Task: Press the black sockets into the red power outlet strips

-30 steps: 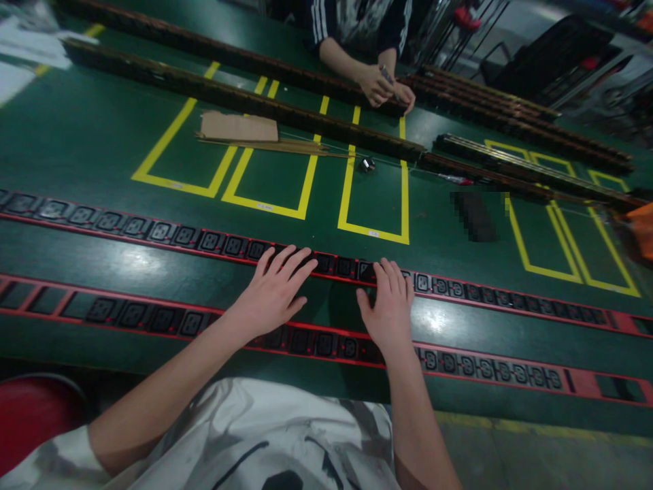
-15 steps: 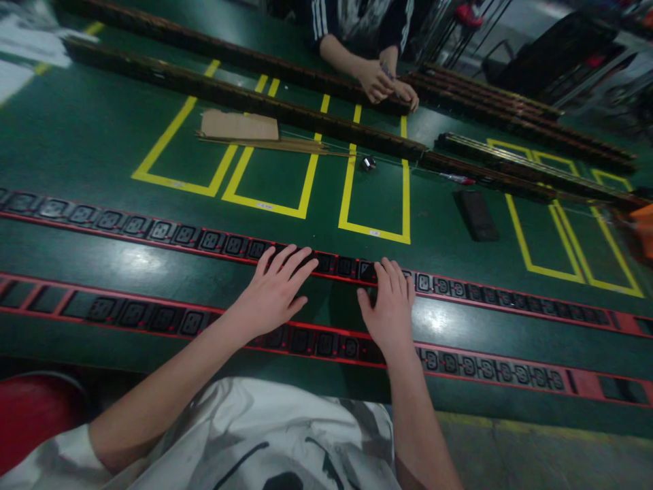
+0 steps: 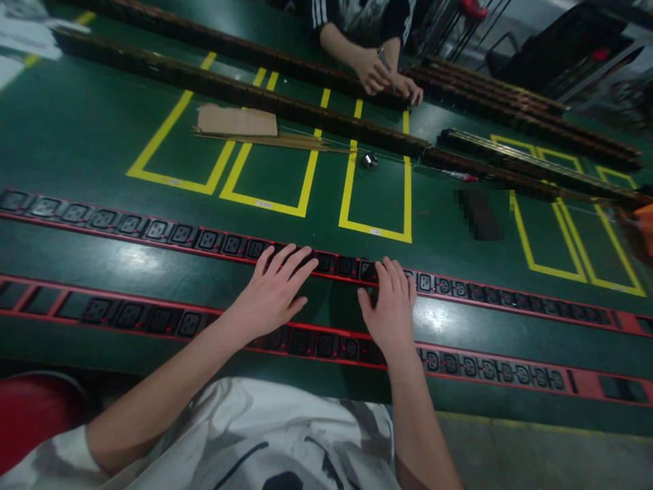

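Both my hands lie over the farther red strip of black power sockets [image 3: 130, 223], which runs across the green table. My left hand [image 3: 275, 289] has its fingers stretched out, with the tips on or just above the sockets. To its right, my right hand [image 3: 390, 299] rests in the same way on the strip, thumb apart and fingers flat. The fingers hide some of the sockets, and neither hand grips anything visible. Nearer to me lies a second red socket strip [image 3: 298, 340], parallel to the first, with my forearms crossing above it; its left end has rectangular openings without sockets.
Across the table a co-worker's hands [image 3: 380, 73] hold a thin tool over a long dark rail [image 3: 239, 92]. A cardboard piece [image 3: 237, 121], a small shiny metal part [image 3: 369, 160] and a dark block [image 3: 481, 214] lie among yellow tape outlines [image 3: 375, 233].
My hands stay in place on the strip. The co-worker's hands have shifted slightly, and the thin tool stands more upright. The view has moved a little.
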Demonstrator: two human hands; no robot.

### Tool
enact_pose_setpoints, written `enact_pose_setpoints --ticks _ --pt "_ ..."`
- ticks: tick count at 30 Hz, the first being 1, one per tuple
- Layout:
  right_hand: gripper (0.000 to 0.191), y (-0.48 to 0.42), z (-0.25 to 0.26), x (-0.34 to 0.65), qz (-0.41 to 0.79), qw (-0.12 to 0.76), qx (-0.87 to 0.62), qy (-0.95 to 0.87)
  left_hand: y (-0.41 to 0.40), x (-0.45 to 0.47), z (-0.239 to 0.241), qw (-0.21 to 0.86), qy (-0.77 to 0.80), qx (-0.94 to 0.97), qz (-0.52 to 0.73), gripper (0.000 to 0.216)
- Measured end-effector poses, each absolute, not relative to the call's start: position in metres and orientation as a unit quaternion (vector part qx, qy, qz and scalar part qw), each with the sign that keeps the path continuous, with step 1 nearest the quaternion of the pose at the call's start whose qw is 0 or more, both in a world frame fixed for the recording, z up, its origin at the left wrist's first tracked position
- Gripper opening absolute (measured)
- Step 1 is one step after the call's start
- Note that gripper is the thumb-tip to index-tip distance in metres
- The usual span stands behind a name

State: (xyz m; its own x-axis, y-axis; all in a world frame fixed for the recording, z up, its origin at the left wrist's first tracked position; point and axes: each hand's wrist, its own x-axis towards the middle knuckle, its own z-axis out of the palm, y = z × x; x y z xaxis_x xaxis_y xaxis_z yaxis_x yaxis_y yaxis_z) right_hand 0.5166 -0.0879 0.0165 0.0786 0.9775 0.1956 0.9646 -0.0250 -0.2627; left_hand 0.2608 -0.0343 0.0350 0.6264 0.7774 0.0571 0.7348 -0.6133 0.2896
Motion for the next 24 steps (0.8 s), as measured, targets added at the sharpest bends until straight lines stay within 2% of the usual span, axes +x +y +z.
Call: enact_pose_setpoints --ticks 24 --pt "0.053 -0.0882 0.0167 0.5168 0.020 0.161 -0.716 -0.679 -0.0346 0.2609 0.0347 0.117 0.424 0.893 0.093 0.068"
